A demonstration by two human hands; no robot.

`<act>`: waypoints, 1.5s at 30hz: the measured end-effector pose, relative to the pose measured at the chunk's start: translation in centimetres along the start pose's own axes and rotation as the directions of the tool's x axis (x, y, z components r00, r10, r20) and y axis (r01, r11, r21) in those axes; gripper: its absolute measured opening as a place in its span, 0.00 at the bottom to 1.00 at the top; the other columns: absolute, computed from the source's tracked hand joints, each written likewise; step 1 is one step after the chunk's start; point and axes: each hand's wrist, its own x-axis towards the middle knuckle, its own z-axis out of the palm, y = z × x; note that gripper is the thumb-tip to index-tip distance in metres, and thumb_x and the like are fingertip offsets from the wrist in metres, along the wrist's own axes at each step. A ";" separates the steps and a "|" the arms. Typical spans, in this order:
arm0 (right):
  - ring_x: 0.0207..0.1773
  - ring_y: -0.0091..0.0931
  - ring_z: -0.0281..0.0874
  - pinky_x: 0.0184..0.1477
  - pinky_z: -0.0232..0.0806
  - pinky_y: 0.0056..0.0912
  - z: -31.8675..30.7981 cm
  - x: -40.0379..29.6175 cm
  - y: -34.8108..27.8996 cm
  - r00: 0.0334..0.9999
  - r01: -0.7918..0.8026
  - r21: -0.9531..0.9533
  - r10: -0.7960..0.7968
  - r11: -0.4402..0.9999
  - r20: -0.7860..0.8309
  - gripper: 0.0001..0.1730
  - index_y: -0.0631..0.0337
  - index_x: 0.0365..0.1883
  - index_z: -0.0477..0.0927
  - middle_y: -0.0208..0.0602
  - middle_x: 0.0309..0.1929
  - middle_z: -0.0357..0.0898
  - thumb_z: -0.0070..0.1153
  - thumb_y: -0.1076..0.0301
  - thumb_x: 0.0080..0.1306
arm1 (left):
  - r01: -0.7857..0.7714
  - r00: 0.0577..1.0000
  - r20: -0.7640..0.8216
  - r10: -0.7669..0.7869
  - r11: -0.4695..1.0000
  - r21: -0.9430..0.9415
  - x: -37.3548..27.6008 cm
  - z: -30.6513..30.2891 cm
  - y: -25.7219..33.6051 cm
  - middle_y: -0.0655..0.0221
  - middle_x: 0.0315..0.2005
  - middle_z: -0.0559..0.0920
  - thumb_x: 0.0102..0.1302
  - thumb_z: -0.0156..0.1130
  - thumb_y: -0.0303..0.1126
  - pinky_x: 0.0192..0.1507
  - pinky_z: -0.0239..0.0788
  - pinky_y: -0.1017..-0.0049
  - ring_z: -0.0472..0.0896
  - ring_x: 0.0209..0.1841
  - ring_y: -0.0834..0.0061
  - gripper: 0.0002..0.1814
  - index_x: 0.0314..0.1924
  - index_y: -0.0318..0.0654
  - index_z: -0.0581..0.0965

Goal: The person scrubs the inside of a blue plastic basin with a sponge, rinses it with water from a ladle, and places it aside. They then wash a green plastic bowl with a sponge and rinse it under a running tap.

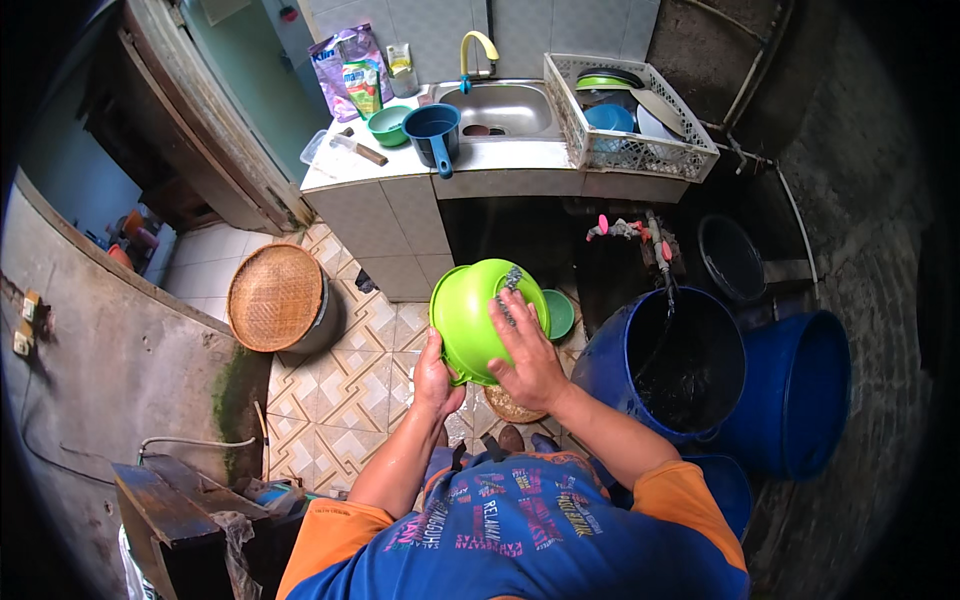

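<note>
My left hand [436,382] grips the rim of a lime-green plastic basin [469,315]. The basin is raised in front of me and tilted, its outer side up and its base turned to the right. With its fingers spread, my right hand [529,356] presses a grey scouring pad [513,277] flat on the base. Part of the pad is hidden under the fingers. Below and behind the basin, a darker green bowl [559,315] is partly covered by it. Under my right wrist shows the edge of a round tan object [512,406], which I cannot identify.
Water runs from a pipe tap [664,251] into a blue drum [607,367]; another blue drum [799,397] adjoins it. Ahead are a steel sink [514,105], a blue dipper [431,135] and a white dish crate [645,161]. A woven tray [275,298] covers a bucket at left.
</note>
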 end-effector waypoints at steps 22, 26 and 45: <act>0.61 0.44 0.77 0.66 0.67 0.49 -0.6 4.6 2.2 0.973 -0.197 0.077 0.185 0.977 0.139 0.28 0.66 0.54 0.83 0.46 0.55 0.82 0.57 0.49 0.71 | -0.022 0.995 0.099 -0.028 0.881 0.472 -2.0 -1.9 -0.2 0.64 0.47 0.86 0.82 0.47 0.48 0.53 0.72 0.72 0.83 0.47 0.74 0.26 0.56 0.30 0.78; 0.58 0.32 0.81 0.61 0.71 0.37 -0.9 3.8 9.2 0.701 -0.713 0.492 0.536 0.500 0.470 0.35 0.68 0.57 0.81 0.42 0.56 0.83 0.42 0.41 0.79 | -0.055 0.995 0.092 0.024 0.936 0.348 -2.4 -2.3 0.7 0.63 0.48 0.85 0.82 0.47 0.48 0.54 0.73 0.72 0.83 0.48 0.75 0.26 0.56 0.30 0.78; 0.59 0.38 0.78 0.63 0.72 0.43 6.0 -1.5 2.1 0.318 -0.182 0.534 0.464 -0.826 0.827 0.20 0.65 0.60 0.74 0.44 0.58 0.79 0.41 0.60 0.80 | -0.406 0.843 0.385 0.375 -0.026 0.914 3.0 -1.1 -2.2 0.49 0.20 0.77 0.78 0.52 0.37 0.25 0.67 0.57 0.79 0.24 0.46 0.17 0.32 0.34 0.73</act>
